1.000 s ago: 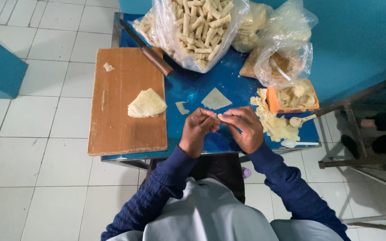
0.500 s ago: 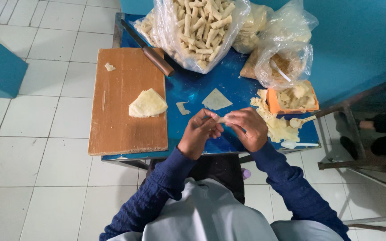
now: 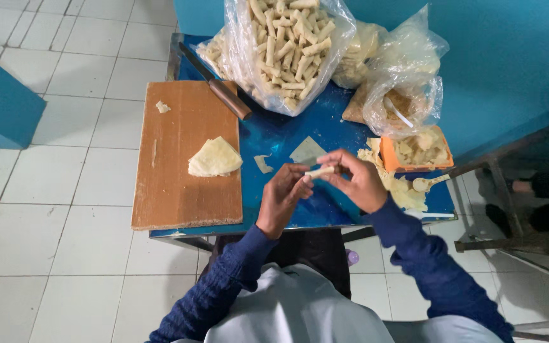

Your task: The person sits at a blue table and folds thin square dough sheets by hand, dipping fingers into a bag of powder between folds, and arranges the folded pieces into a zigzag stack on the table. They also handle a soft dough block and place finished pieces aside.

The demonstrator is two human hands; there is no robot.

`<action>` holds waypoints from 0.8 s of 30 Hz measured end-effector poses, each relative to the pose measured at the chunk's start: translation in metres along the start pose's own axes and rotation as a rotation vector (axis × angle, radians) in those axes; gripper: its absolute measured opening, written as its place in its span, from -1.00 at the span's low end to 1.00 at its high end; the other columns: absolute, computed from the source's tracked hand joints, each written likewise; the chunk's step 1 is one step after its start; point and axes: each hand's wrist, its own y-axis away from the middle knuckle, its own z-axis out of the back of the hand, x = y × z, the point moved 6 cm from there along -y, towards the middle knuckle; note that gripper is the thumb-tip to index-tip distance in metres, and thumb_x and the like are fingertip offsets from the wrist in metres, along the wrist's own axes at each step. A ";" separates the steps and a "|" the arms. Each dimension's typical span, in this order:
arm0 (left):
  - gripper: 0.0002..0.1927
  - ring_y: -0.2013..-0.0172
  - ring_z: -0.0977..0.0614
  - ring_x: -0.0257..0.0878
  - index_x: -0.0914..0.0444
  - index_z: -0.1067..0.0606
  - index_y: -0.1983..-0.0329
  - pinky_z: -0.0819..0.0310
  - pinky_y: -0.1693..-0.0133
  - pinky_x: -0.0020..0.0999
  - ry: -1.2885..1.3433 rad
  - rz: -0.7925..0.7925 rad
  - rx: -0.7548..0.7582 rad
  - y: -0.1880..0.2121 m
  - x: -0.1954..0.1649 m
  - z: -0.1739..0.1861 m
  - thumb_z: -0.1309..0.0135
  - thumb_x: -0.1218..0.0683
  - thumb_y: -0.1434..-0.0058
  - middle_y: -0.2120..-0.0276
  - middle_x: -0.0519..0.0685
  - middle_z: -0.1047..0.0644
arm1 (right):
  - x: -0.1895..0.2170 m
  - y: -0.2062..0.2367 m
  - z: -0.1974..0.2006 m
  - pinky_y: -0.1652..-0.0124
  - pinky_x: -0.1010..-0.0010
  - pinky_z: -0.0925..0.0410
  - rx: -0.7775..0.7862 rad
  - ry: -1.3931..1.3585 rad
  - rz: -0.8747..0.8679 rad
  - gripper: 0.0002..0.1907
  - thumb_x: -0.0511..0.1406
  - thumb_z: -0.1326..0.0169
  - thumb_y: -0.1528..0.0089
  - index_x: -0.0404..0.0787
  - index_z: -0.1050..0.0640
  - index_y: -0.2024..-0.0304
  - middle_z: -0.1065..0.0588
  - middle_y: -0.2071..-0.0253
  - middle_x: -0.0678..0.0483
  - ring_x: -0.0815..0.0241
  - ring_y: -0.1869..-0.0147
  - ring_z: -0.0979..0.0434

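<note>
A pale rolled pastry [image 3: 320, 171] is pinched between left hand [image 3: 282, 197] and right hand [image 3: 357, 181].

— What carries everything here?

— A small blue table [image 3: 287, 136] on a metal frame, standing on a white tiled floor [image 3: 52, 190].

— What lies on its left part?

— A wooden cutting board [image 3: 182, 184], its left edge reaching past the table's edge. A knife [image 3: 217, 90] with a brown handle lies tilted across the board's upper right corner.

— And further right?

— A large clear bag of pale rolled pieces [image 3: 287, 47] at the back, with smaller plastic bags [image 3: 405, 86] beside it. Nearer the front sit an orange tray of filling [image 3: 417, 152], a white spoon [image 3: 428, 183], a pile of pale wrappers [image 3: 405, 190], one triangular wrapper [image 3: 307, 152] and a small scrap [image 3: 263, 164].
</note>
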 end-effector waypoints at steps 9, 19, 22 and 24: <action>-0.53 0.05 -0.40 0.21 0.50 -0.39 -0.06 -0.35 0.02 0.02 -1.175 -0.376 -0.238 -0.031 -0.022 0.009 -0.21 0.13 -0.17 0.06 0.27 -0.36 | 0.080 -0.203 0.051 -0.13 0.49 -0.50 -0.177 -0.033 0.400 -0.68 -0.38 -0.10 -0.44 -0.30 -0.48 -0.24 -0.56 -0.16 0.05 0.33 -0.18 -0.62; -0.87 0.05 -0.47 0.10 0.34 -0.43 0.21 -0.47 0.09 -0.02 -1.378 -0.283 -0.233 -0.049 0.010 0.011 -0.09 0.20 -0.23 0.13 0.14 -0.39 | -0.002 -0.104 0.165 0.01 0.41 -0.48 -0.216 0.411 0.149 -0.89 -0.41 -0.02 -0.46 -0.29 -0.58 0.10 -0.65 0.04 0.04 0.28 0.02 -0.64; -0.86 0.04 -0.48 0.09 0.35 -0.43 0.18 -0.48 0.11 -0.05 -1.412 -0.283 -0.203 -0.050 0.011 0.009 -0.08 0.19 -0.24 0.12 0.14 -0.40 | -0.046 -0.062 0.180 0.23 0.17 -0.44 -0.210 0.914 -0.207 -0.88 -0.21 -0.17 -0.32 -0.04 -0.70 0.20 -0.63 0.27 -0.03 -0.04 0.24 -0.63; -0.78 0.05 -0.46 0.13 0.37 -0.43 0.18 -0.48 0.12 -0.04 -1.344 -0.305 -0.198 -0.049 0.007 0.010 -0.13 0.14 -0.21 0.13 0.16 -0.40 | -0.059 -0.054 0.171 0.22 0.12 -0.45 -0.240 0.985 -0.189 -0.87 -0.18 -0.19 -0.27 -0.05 -0.69 0.25 -0.63 0.28 -0.03 -0.08 0.24 -0.63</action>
